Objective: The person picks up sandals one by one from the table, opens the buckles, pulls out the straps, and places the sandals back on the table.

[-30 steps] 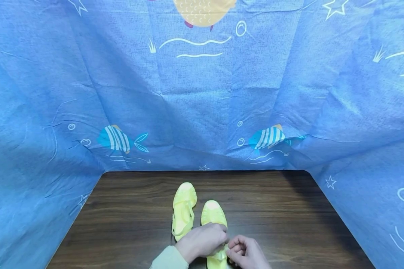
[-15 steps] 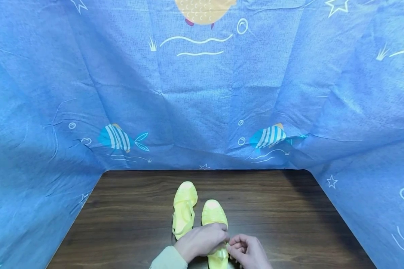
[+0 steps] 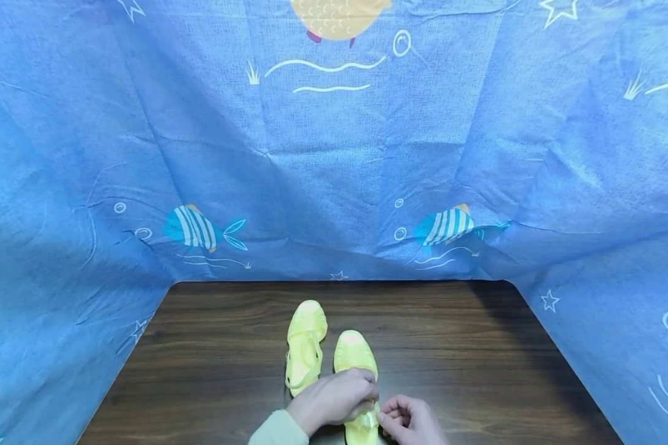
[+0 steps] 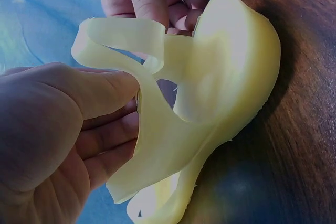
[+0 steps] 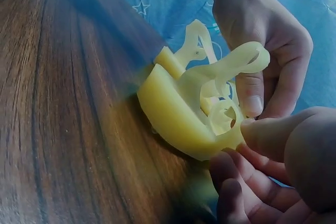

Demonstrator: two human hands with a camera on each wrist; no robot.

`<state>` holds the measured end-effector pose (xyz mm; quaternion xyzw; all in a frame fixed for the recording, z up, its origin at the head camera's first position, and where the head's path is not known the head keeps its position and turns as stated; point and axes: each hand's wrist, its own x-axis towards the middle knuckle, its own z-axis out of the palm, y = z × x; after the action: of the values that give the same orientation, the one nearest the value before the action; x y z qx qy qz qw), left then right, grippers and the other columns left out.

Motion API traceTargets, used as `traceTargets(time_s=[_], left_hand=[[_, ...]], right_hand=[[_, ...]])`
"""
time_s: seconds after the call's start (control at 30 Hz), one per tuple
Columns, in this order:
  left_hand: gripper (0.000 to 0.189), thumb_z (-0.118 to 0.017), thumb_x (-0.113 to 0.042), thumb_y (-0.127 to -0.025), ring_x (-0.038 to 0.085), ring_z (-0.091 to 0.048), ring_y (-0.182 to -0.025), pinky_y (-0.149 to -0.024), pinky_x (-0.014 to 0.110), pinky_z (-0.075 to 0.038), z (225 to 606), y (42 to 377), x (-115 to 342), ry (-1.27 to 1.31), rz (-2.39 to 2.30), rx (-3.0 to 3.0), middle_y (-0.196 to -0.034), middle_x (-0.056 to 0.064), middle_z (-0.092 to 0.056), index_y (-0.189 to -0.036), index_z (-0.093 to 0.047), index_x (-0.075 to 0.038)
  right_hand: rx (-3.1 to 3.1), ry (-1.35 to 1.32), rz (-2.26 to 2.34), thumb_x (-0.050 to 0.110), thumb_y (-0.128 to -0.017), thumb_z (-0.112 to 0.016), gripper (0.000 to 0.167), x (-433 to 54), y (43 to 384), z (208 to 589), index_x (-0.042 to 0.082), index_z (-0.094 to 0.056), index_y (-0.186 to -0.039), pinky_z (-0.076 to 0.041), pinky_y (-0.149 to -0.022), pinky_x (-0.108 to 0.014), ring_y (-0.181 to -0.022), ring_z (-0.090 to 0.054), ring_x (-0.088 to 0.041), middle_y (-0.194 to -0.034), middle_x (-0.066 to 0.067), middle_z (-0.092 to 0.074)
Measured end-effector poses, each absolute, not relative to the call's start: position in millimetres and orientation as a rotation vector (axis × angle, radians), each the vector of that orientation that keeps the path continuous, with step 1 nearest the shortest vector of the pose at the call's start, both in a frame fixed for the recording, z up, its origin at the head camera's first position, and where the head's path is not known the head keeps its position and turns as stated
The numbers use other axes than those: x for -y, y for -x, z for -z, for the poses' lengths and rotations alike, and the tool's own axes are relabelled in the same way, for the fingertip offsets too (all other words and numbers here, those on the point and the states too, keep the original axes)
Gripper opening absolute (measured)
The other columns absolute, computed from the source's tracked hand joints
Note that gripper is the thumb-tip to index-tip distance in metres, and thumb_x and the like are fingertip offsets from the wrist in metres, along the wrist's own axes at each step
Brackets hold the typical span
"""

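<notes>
Two pale yellow jelly sandals lie on the table with their toes pointing away, in the head view. The nearer, right sandal [image 3: 355,353] is partly covered by my left hand [image 3: 336,398], which reaches across it. In the left wrist view, the left thumb and fingers pinch the sandal's upper beside a looped strap [image 4: 126,32]. My right hand [image 3: 412,421] is at the sandal's right side. Seen from the right wrist, its thumb and forefinger [image 5: 226,163] pinch the edge of the sandal [image 5: 178,114] low down. The exact part between the fingertips is hidden.
Just left of the held one stands the other sandal [image 3: 306,346], slightly farther away. Both are on a dark wood-grain table [image 3: 228,346]. Blue cloth [image 3: 323,154] printed with fish and stars hangs behind and along both sides.
My right hand has dropped slightly toward the near edge. The left hand keeps its place on the sandal, and both sandals stay almost where they were.
</notes>
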<state>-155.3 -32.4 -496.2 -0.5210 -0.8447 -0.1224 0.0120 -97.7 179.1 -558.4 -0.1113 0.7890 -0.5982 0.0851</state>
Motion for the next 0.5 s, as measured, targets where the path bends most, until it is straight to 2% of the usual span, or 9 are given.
traceTargets(time_s=[0.3,0.5], left_hand=[[0.013,-0.079,-0.018,-0.094,-0.007,-0.038,-0.067,-0.059,0.004,-0.032,496.6,155.5,32.3,1.630,0.374,2.606,-0.078,-0.015,-0.051,-0.083,-0.074,-0.022],[0.016,-0.079,-0.019,-0.094,-0.006,-0.034,-0.065,-0.057,0.004,-0.030,497.2,154.4,30.7,1.614,0.339,2.588,-0.076,-0.015,-0.047,-0.080,-0.071,-0.022]], right_hand=[[-2.452,0.479,1.745,0.007,-0.094,-0.073,0.006,-178.7,96.8,559.7,0.005,-0.073,-0.089,-0.050,-0.051,-0.022,-0.060,-0.059,0.003,-0.072,0.002,-0.071],[-2.569,0.600,1.729,0.004,-0.091,-0.076,0.012,-178.0,100.6,562.1,0.013,-0.072,-0.084,-0.050,-0.049,-0.021,-0.061,-0.055,0.007,-0.069,0.010,-0.067]])
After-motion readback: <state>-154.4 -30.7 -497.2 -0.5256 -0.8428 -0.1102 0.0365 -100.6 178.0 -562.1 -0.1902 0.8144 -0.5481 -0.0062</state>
